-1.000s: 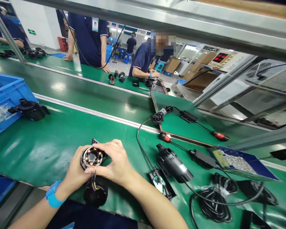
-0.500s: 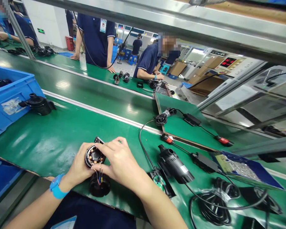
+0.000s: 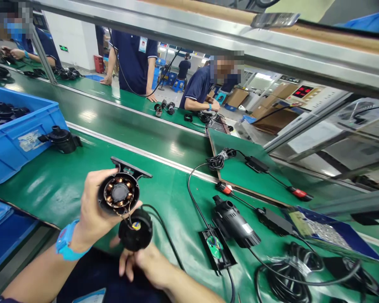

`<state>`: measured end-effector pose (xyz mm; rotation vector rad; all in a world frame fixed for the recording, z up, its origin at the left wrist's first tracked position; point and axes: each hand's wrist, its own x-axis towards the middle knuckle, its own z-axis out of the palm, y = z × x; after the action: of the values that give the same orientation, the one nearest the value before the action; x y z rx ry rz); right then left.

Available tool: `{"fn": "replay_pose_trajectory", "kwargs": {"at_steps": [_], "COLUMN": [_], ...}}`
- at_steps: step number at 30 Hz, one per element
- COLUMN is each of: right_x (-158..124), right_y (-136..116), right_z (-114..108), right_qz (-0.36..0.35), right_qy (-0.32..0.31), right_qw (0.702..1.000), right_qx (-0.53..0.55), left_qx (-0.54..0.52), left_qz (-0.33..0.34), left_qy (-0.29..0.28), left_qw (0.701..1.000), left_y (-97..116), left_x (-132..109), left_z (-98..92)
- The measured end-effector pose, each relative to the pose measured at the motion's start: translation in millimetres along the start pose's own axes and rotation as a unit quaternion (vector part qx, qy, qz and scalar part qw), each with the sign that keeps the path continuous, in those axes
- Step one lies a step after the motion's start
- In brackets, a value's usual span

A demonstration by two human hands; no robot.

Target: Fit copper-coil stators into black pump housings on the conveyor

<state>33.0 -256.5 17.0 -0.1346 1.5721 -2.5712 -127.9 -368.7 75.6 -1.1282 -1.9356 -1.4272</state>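
My left hand (image 3: 91,206) is wrapped round a black pump motor housing (image 3: 119,192), its open end facing me with a ring of copper coils showing. A flat black base plate (image 3: 131,168) sticks out from the far side of the housing. Just below, my right hand (image 3: 142,263) grips a round black end cap (image 3: 135,235) from underneath. Thin wires run between the coils and the cap, with a bit of yellow and blue inside it. A black cable (image 3: 166,231) runs from beside the cap toward the bench edge.
On the right lie a black pump (image 3: 235,221), an opened box with a green circuit board (image 3: 215,248), coiled cable (image 3: 286,277) and a blue tray of small parts (image 3: 353,242). A blue bin (image 3: 25,147) and a pump cover (image 3: 63,139) stand left. Co-workers stand across the bench.
The housing has turned and lifted, exposing its coils and base plate. My right hand has left the housing's rim and moved down to the end cap, which is now raised.
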Motion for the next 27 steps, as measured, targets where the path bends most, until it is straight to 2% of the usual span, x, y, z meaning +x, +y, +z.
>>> {"fn": "replay_pose_trajectory", "kwargs": {"at_steps": [2,3,4,6,8,10,12,14,16,20,22,25,27], "right_x": [6.0,8.2,10.0,13.4,16.9,19.7,20.4,19.2,17.5,17.9,20.1,24.7,28.2], "right_y": [1.7,-4.3,-13.0,-32.7,-50.3,-65.2,-79.0,-92.2,-104.4,-122.8,-125.8,-119.0,-108.5], "right_z": [-3.5,-5.1,-6.3,-7.0,-6.2,-6.2,-9.0,-15.6,-25.4,-46.5,-55.0,-65.1,-69.2], "right_qz": [-0.139,-0.185,-0.202,-0.176,-0.147,-0.161,-0.175,-0.164,-0.157,-0.209,-0.227,-0.230,-0.227], "right_qy": [0.078,0.101,0.110,0.112,0.127,0.125,0.098,0.081,0.082,0.078,0.080,0.092,0.104], "right_qw": [0.981,0.968,0.962,0.972,0.980,0.979,0.977,0.965,0.926,0.798,0.746,0.717,0.689], "right_qx": [0.108,0.136,0.145,0.106,0.038,-0.014,-0.070,-0.188,-0.332,-0.559,-0.620,-0.652,-0.680], "left_qx": [0.016,0.020,0.014,-0.018,-0.042,-0.035,-0.021,-0.028,-0.042,-0.099,-0.113,-0.101,-0.073], "left_qz": [0.017,0.002,-0.025,-0.108,-0.152,-0.144,-0.117,-0.105,-0.083,-0.021,-0.025,-0.043,-0.031], "left_qy": [0.025,0.014,-0.014,-0.107,-0.170,-0.171,-0.158,-0.170,-0.182,-0.213,-0.246,-0.263,-0.256], "left_qw": [0.999,1.000,0.999,0.988,0.973,0.974,0.980,0.979,0.979,0.972,0.962,0.958,0.963], "left_y": [1.7,-1.6,-7.1,-20.5,-30.5,-33.2,-31.4,-30.0,-31.0,-33.4,-31.5,-26.4,-23.2], "left_x": [-1.2,-7.2,-15.7,-34.5,-47.3,-50.8,-49.9,-51.1,-55.9,-61.3,-58.4,-52.3,-49.9], "left_z": [-5.9,-5.6,-3.5,4.1,11.4,15.2,15.9,15.9,16.3,14.3,11.2,7.2,6.5]}}
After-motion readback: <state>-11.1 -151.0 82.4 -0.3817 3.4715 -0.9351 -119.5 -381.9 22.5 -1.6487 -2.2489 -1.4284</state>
